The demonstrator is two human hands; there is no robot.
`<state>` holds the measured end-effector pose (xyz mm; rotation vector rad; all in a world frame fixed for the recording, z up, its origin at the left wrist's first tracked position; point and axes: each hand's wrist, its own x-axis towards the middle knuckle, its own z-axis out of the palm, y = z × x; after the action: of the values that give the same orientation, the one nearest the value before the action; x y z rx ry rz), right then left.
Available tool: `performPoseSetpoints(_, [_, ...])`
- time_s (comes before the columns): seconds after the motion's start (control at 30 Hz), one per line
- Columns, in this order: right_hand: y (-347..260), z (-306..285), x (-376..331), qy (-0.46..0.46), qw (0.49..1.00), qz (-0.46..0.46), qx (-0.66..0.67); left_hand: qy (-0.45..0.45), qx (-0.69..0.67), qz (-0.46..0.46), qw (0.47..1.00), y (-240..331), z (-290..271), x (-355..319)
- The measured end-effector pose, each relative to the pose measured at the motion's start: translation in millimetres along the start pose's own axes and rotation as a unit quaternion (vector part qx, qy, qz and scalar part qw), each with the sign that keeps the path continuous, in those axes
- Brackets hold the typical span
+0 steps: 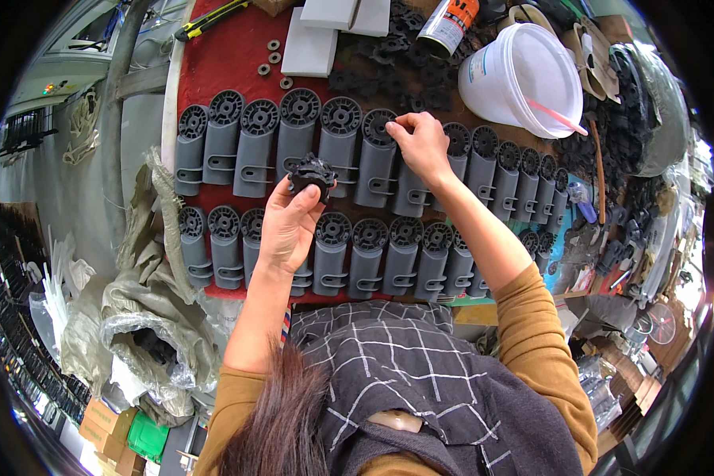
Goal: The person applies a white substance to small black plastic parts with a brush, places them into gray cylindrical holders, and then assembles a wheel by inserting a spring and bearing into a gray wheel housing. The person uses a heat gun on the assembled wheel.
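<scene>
Two rows of grey plastic cylinders, each with a slotted tab low on its side, stand on the red work surface; one is the far-row cylinder (297,127). Many have a dark spoked disc on top. My left hand (288,230) is closed around a small stack of black toothed plastic parts (312,173), held above the gap between the rows. At the far row, my right hand (422,143) has thumb and fingers pinched together beside the top of a grey cylinder (376,170). Whatever lies between those fingertips is too small or hidden to make out.
Past the far row are a white bucket (492,79), a spray can (449,28), white blocks (308,51) and loose black parts (393,79). Several metal rings (274,58) and a yellow utility knife (211,20) lie far left. A woven sack (155,309) stands left of the table.
</scene>
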<state>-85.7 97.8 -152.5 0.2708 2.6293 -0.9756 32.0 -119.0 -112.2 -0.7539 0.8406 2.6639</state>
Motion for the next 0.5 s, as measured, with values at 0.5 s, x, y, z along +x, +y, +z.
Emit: performPoseSetpoints(0.5, [-0.2, 5.1, -7.4, 0.093, 0.943, -0.231, -0.220, 0.011, -0.020, 0.004, 1.000, 2.9, -2.1, -1.7])
